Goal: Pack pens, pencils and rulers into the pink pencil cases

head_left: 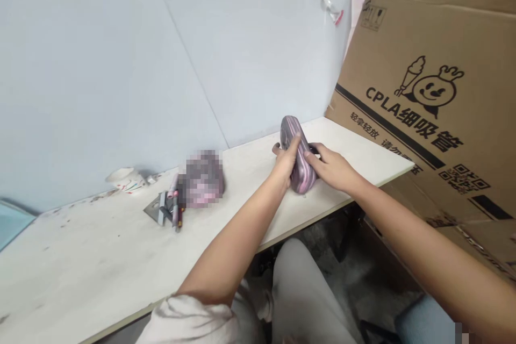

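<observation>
A grey-and-pink striped case point(303, 176), shaped like a pencil case, stands tilted on end over the right part of the white table. My left hand point(287, 162) grips its left side, thumb laid along the striped edge. From the other side my right hand point(332, 167) holds it, with the thumb on the edge and fingers partly hidden behind. Its lower end is close to the tabletop; whether it touches, I cannot tell.
Left on the table point(100, 258) lie pens point(176, 209), a flat triangular blade-like piece point(152, 208) and a blurred pinkish-grey object point(201, 180). A paper cup point(126, 178) lies by the wall. A large cardboard box point(427, 134) leans at the right.
</observation>
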Demonstrator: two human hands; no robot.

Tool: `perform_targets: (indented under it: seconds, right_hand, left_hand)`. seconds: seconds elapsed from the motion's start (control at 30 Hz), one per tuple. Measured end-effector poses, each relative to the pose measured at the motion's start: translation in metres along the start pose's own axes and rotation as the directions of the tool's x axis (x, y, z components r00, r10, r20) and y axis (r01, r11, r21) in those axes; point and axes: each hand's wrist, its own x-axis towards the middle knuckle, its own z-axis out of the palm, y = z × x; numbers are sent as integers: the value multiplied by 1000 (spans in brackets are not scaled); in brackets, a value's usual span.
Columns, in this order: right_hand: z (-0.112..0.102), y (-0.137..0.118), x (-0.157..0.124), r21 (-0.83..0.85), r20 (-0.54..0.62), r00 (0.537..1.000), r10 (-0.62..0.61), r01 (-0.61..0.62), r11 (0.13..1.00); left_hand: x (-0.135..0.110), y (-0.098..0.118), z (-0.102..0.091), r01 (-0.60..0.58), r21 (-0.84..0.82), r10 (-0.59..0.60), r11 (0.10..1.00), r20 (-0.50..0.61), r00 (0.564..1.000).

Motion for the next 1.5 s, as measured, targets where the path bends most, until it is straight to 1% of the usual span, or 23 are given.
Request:
perform_targets:
  seconds: [0.07, 0.17, 0.23, 0.3, 0.33, 0.37, 0.43, 0.5, 0.57, 0.6, 0.67, 0.73, 0.8, 0.87, 0.97, 1.03, 1.1, 1.17, 1.23, 1.27, 1.33, 1.37, 1.5]
  right_hand:
    - [0, 5, 1, -76, 20, 1000, 2, 0, 997]
    - [-4, 29, 4, -83, 6, 999, 36, -35, 996]
    - [-8, 52, 6, -46, -15, 998, 68, -69, 997]
    - [-12, 74, 6, 32, -4, 995, 103, -103, 994]
    - [-13, 84, 5, 83, 11, 993, 118, -119, 989]
    - [-13, 91, 4, 133, 24, 990, 136, -138, 982]
    - [-12, 101, 0, 214, 35, 984, 176, -180, 960]
    - [-7, 104, -5, 269, 34, 977, 210, -212, 940]
    - [0, 102, -9, 321, 43, 973, 226, -227, 919]
    - [4, 100, -10, 346, 49, 972, 228, -230, 910]
    - [10, 95, -9, 383, 51, 971, 232, -234, 894]
    - [12, 89, -2, 397, 12, 972, 236, -221, 891]
    - [8, 78, 12, 374, -58, 975, 216, -179, 910]
    - [-1, 60, 29, 305, -120, 981, 153, -110, 946]
    - [-18, 19, 52, 144, -170, 985, -15, 40, 989]
    - [-22, -11, 62, -19, -171, 978, -123, 122, 992]
    - [-14, -37, 66, -191, -132, 975, -180, 153, 970]
    - [3, -55, 66, -343, -53, 981, -188, 159, 926]
    - [28, -65, 65, -453, 42, 985, -169, 170, 875]
    - [40, -68, 64, -491, 86, 984, -156, 178, 853]
    - [62, -69, 63, -546, 156, 980, -125, 191, 816]
    - [70, -69, 63, -570, 178, 978, -111, 194, 798]
    - [82, -61, 66, -676, 183, 976, -120, 214, 705]
  left_hand:
    - [-1, -4, 10, -42, 113, 40, 993, 22, 999]
    - [2, -5, 11, -27, 117, 20, 993, 61, 998]
    - [7, -2, 2, 15, 107, -28, 994, 125, 992]
    - [14, 5, -12, 22, 174, -55, 984, 187, 981]
    - [17, 8, -20, -9, 247, -40, 969, 193, 980]
    - [20, 11, -26, -87, 355, 31, 931, 161, 987]
    - [23, 14, -33, -280, 613, 239, 739, 150, 959]
    - [24, 7, -31, -390, 796, 324, 463, 258, 910]
    - [25, -7, -19, -400, 872, 198, 281, 355, 914]
    - [26, -15, -11, -385, 895, 140, 226, 361, 922]
    - [31, -29, 3, -343, 925, 134, 166, 324, 937]
    - [41, -32, 14, -325, 920, 152, 219, 297, 943]
    - [53, -24, 20, -367, 859, 203, 356, 312, 928]
    - [65, -5, 22, -450, 726, 277, 520, 355, 893]
    - [76, 30, 19, -504, 474, 378, 722, 340, 861]
    - [79, 49, 12, -499, 316, 414, 807, 299, 860]
    - [80, 56, -1, -480, 188, 424, 857, 273, 864]
    - [81, 51, -20, -443, 121, 409, 889, 229, 883]
    - [83, 37, -42, -396, 157, 376, 905, 144, 915]
    - [84, 29, -53, -371, 231, 355, 899, 109, 928]
    - [87, 16, -74, -318, 482, 319, 816, 83, 944]
    - [87, 13, -83, -294, 552, 306, 781, 72, 949]
    - [76, 16, -106, -256, 689, 320, 678, 37, 947]
